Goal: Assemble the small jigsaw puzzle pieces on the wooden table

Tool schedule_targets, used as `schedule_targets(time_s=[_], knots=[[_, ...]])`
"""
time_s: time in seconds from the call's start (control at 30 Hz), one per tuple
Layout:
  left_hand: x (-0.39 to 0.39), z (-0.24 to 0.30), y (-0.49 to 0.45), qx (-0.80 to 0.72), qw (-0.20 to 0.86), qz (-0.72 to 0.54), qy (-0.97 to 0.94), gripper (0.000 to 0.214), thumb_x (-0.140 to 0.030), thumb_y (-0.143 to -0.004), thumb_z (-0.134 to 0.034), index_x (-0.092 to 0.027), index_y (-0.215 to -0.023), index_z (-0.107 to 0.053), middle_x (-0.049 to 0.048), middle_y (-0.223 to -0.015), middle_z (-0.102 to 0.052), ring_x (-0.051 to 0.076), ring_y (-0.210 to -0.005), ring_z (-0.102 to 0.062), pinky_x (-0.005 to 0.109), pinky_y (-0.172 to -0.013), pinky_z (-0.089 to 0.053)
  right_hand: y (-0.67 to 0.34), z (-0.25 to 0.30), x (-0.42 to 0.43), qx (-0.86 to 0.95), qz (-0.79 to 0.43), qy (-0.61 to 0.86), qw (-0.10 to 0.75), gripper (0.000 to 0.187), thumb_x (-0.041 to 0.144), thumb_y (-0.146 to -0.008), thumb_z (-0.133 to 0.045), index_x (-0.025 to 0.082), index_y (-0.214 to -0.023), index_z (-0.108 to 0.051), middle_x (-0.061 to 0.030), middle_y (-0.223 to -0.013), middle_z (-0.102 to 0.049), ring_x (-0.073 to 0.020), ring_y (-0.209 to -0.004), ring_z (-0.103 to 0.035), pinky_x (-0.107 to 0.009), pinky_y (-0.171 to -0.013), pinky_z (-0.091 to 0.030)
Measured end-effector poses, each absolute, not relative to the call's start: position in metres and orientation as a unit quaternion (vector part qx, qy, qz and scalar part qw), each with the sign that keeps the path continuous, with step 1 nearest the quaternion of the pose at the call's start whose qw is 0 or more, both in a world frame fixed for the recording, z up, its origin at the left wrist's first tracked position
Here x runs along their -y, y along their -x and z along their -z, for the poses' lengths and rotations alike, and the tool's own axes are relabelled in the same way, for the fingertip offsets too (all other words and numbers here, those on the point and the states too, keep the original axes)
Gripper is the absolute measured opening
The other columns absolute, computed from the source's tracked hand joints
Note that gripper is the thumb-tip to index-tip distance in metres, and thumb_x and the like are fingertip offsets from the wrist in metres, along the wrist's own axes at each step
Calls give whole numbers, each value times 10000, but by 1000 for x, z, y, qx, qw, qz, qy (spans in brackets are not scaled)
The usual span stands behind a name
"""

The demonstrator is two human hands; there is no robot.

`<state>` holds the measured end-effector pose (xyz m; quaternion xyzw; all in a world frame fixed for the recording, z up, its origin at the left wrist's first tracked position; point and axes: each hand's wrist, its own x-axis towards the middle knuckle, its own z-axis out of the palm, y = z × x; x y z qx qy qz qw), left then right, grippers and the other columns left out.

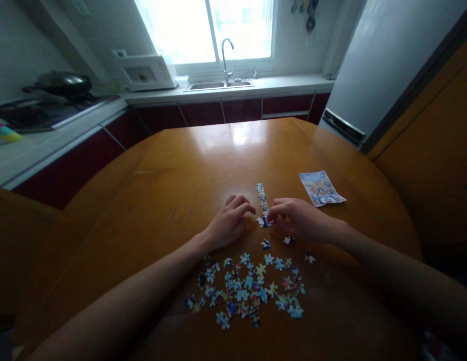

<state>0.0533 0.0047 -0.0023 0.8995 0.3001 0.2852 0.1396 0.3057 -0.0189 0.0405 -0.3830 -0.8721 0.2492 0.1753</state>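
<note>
A narrow strip of joined jigsaw pieces (262, 196) runs away from me on the wooden table, slightly wider at its near end. My right hand (295, 216) is at that near end from the right, fingertips closed on a jigsaw piece (270, 218) there, partly hidden by the fingers. On the other side, my left hand (231, 220) rests with loosely bent fingers, its fingertips just short of the strip and nothing visible in them. Closer to me lies a spread of many loose jigsaw pieces (249, 283). A few single pieces (266, 244) sit between it and the strip.
A creased printed picture sheet (321, 188) lies right of the strip on the wooden table (203, 160). Beyond the table are a counter with a sink (206, 85), a tap and a white microwave (146, 72). A lidded pan (62, 83) stands on the stove at left; a fridge (383, 65) is at right.
</note>
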Motion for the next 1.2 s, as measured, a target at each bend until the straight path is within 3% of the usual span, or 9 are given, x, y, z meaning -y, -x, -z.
schedule_targets(time_s=[0.37,0.63,1.2], knots=[[-5,2,-54,-303,143,-285,-898,363,40,-801,-464,-200,-1012,-634,55,-1031,-573,225,-1035,-466,375,-910,-435,-296,-37,29,893,-251,351,127,175,110,-880,-589,210,-916,-728,-48,-938,-681,-143,-806,-611,-263,-700,-433],[-5,3,-54,-301,144,-289,-897,356,42,-795,-465,-200,-988,-642,55,-1025,-572,226,-1029,-464,383,-913,-435,-290,-40,32,906,-240,334,102,176,104,-902,-586,190,-807,-707,-43,-881,-642,-126,-729,-555,-266,-655,-410],[-4,4,-54,-305,142,-283,-898,362,39,-776,-479,-202,-989,-645,56,-1027,-574,227,-1034,-464,381,-914,-452,-287,-33,37,908,-272,300,104,200,70,-875,-575,204,-920,-716,-61,-984,-663,-167,-883,-598,-291,-780,-456]])
